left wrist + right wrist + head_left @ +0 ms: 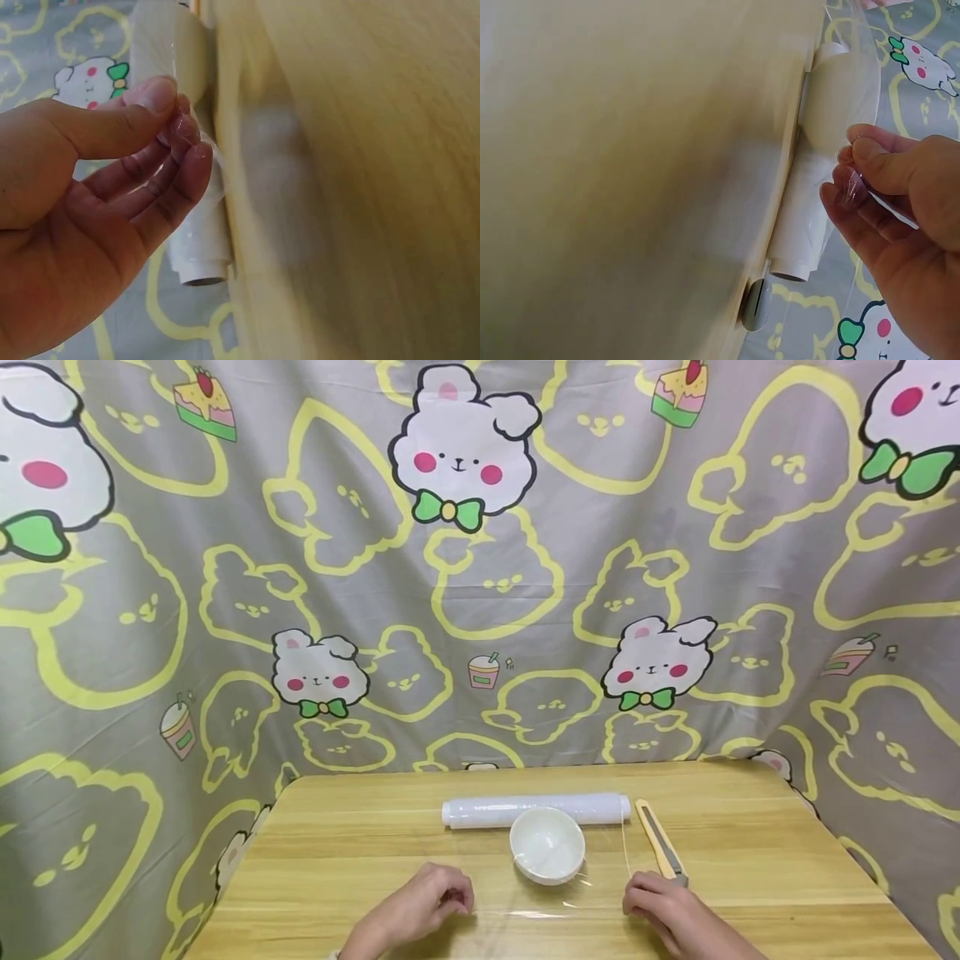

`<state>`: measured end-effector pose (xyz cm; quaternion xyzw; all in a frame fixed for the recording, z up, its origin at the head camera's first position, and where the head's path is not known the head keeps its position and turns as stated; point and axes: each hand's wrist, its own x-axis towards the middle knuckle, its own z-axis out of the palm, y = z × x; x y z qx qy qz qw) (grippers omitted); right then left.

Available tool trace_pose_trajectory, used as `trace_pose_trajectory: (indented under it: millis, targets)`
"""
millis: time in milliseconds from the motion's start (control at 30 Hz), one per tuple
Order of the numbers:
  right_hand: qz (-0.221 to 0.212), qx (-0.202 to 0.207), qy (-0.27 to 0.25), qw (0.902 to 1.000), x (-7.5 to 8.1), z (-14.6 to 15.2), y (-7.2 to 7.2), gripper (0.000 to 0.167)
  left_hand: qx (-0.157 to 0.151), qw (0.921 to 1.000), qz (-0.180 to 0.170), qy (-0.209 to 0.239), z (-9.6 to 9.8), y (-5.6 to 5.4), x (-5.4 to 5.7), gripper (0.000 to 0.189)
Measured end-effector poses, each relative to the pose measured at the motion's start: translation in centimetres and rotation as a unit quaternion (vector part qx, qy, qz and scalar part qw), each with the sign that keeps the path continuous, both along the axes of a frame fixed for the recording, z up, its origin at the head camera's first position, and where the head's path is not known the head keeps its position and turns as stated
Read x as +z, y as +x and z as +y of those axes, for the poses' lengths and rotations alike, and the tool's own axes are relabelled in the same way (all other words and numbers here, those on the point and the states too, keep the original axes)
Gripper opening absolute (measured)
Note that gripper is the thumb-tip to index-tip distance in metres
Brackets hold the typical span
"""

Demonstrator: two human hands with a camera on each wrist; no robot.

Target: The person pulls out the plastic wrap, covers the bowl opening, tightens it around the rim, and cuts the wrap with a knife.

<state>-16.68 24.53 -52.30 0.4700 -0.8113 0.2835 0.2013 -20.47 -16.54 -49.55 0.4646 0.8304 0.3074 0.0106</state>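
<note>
Between thumb and forefinger my left hand (420,906) pinches a front corner of clear cling film (528,913), which the left wrist view shows running over the fingertips (157,94). The opposite corner is pinched by my right hand (675,912), and a bit of film clings to its other fingers (849,184). The sheet stretches back from both hands to a cling film roll (480,813) lying crosswise on the table. A small white bowl (547,852) stands upright in front of the roll, between the hands, with the film spread across its area.
A yellow utility knife (654,835) lies right of the roll, its grey end close to my right hand. The wooden table (337,827) meets a patterned grey curtain (465,710) at its back and sides.
</note>
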Motion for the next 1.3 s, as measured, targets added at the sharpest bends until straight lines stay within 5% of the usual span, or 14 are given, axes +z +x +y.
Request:
trace_pose_trajectory:
  millis: [167,633,933,1100,1300]
  targets:
    - [-0.036,-0.012,0.012,0.9992,0.1,-0.1,-0.6,0.040,0.015,0.9998,-0.001,-0.013,0.4,-0.3,-0.3,0.024]
    - [-0.026,-0.044,0.055,0.9972,-0.4,-1.1,-3.3,0.031,0.082,0.9940,0.028,-0.067,1.9,-1.7,-0.5,0.030]
    - [-0.024,-0.057,0.057,0.9965,0.0,-1.5,-5.0,0.027,0.098,0.9903,0.067,-0.072,2.5,-3.0,-0.3,0.037]
    - [-0.014,-0.070,0.061,0.9956,-0.4,-1.7,-5.6,0.025,0.128,0.9859,0.072,-0.081,2.9,-3.7,-0.5,0.039]
    - [-0.050,-0.108,0.044,0.9919,-0.5,-2.3,-6.5,0.021,0.172,0.9748,0.117,-0.079,3.4,-4.5,-0.6,0.029]
